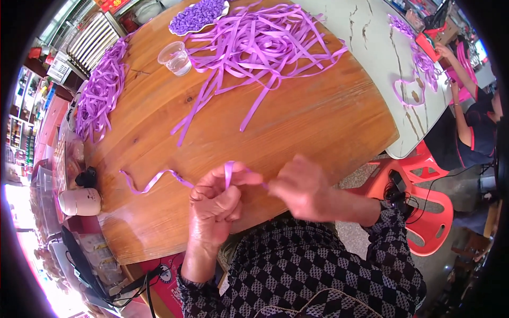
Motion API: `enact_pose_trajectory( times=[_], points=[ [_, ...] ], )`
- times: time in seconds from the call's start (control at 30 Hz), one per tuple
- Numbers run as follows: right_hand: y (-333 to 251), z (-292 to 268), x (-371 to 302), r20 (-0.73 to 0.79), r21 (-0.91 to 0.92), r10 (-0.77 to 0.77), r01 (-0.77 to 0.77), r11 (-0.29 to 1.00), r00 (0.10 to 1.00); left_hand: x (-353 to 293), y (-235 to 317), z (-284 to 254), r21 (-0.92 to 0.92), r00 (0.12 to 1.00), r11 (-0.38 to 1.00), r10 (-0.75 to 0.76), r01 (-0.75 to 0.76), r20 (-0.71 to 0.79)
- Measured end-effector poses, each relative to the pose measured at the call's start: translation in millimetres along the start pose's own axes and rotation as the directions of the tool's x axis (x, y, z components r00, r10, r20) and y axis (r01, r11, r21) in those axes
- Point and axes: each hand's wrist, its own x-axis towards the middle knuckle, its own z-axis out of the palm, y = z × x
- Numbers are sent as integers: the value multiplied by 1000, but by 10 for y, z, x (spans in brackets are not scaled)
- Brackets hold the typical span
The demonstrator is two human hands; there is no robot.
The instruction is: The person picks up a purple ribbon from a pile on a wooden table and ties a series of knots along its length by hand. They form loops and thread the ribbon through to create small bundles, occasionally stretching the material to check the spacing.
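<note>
Near the front edge of the wooden table, a length of purple ribbon [151, 183] trails from my left hand [217, 199]. A loop of it passes over my left index finger, and the thumb presses against the curled fingers. My right hand [302, 188], smeared by motion, is closed just right of it at the ribbon's other end; a bit of purple shows between the two hands. What exactly the right fingertips hold is too blurred to tell. Farther off lies a large tangled heap of purple ribbons [260, 42], with several loose ends reaching toward me.
A clear plastic cup [175, 58] and a plate of small purple pieces [199, 16] stand beyond on the wooden table [318, 122]. More ribbons [101, 90] hang at its left edge, above a white jar [79, 202]. Red stools [432, 212] and another person [472, 116] are at right.
</note>
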Motion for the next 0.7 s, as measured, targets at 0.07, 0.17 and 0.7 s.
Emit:
enact_pose_trajectory(
  times=[0.07,0.17,0.7],
  points=[
    [-143,23,25,32,10,-58,58,998,998,9,-90,26,259,994,961,105,-92,-37],
    [-215,-70,109,-46,-50,-118,116,992,992,-83,-160,89,486,999,873,37,-22,-20],
    [-421,104,75,127,834,727,-469,289,674,-175,-280,152,818,914,464,366,-340,173]
  ],
)
